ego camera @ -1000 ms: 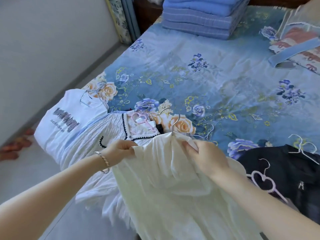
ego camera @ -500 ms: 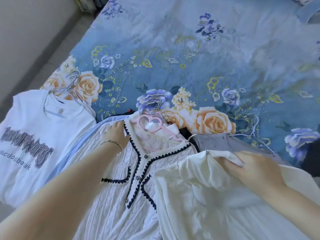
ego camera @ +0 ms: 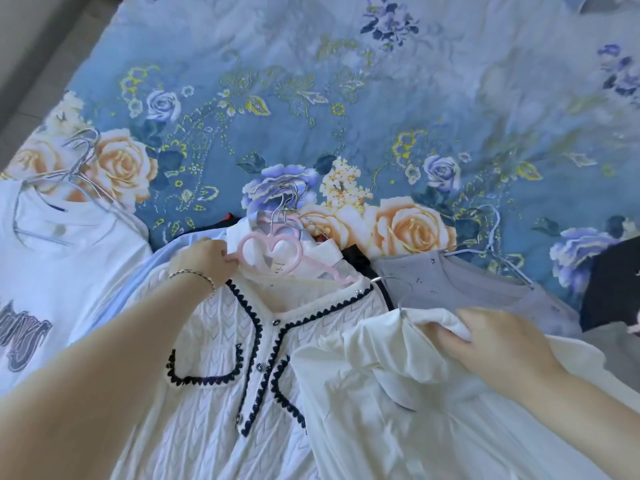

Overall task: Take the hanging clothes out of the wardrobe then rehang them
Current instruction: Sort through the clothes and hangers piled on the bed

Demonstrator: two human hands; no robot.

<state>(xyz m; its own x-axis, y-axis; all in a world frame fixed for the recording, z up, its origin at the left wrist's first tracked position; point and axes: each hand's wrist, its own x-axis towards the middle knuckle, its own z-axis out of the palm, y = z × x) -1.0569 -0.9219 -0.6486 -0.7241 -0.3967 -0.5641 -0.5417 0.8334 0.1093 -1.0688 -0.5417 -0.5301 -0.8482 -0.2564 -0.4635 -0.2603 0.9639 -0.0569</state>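
Two soft, limp garments lie on the blue floral bedsheet (ego camera: 381, 98). The left hand (ego camera: 202, 259) pinches the pink heart-shaped plastic hanger (ego camera: 322, 271) inside the white cable-knit cardigan with navy trim (ego camera: 214, 375). The right hand (ego camera: 502, 348) grips the cream blouse (ego camera: 381, 393) at its collar. Both look light; best lifted by their hangers.

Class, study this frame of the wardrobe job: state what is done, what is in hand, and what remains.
Done: the clothes lie out on the bed, among them the printed T-shirt and grey top, on hangers. In hand: the left hand pinches the pink heart hanger of the knit cardigan; the right hand grips the cream garment. Remaining: rehanging everything; no wardrobe is in view.
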